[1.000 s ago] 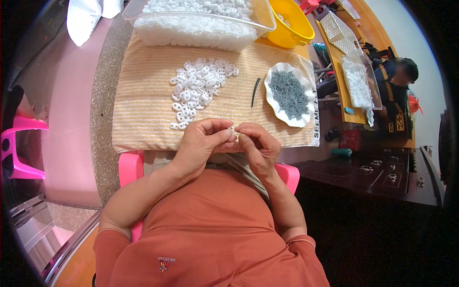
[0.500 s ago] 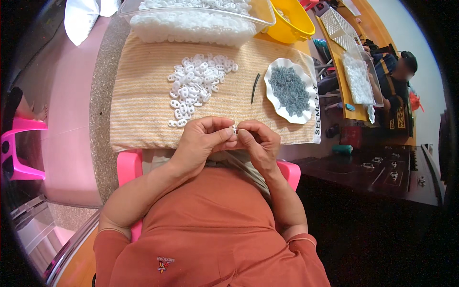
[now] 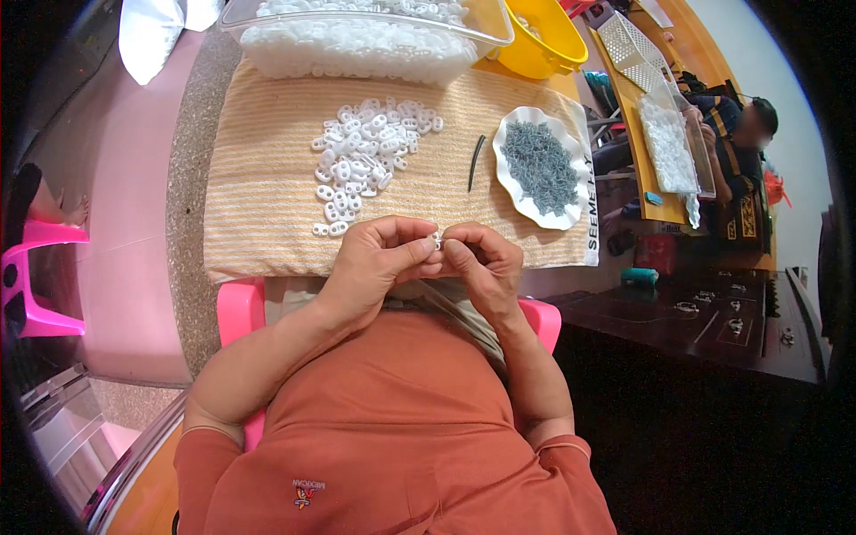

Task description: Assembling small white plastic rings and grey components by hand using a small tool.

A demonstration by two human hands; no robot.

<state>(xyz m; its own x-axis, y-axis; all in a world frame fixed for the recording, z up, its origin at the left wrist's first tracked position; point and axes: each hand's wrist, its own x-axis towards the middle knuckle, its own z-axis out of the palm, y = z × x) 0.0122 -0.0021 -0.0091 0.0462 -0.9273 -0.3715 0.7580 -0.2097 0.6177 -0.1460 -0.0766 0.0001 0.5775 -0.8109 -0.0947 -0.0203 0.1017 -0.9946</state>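
Note:
My left hand [image 3: 379, 259] pinches a small white plastic piece [image 3: 437, 242] between thumb and forefinger, close to the front edge of the cloth. My right hand [image 3: 484, 266] meets it from the other side, thumb and forefinger pressed together; whatever lies between those fingertips is hidden. Beyond my left hand spreads a loose pile of white oval pieces [image 3: 361, 156], each with two holes. A white scalloped dish [image 3: 526, 214] to the right holds a heap of short grey pieces [image 3: 540, 169]. Between pile and dish lies a thin dark stick [image 3: 475, 164].
A striped yellowish cloth [image 3: 259, 178] covers the table. At its far side stand a clear tub [image 3: 366, 58] full of white pieces and a yellow basin [image 3: 553, 53]. Another person [image 3: 731, 152] sits at a table to the right. A pink stool [image 3: 49, 276] stands at left.
Both hands stay in nearly the same place, fingertips still together at the white plastic piece. At the right, the other person's arm has shifted slightly.

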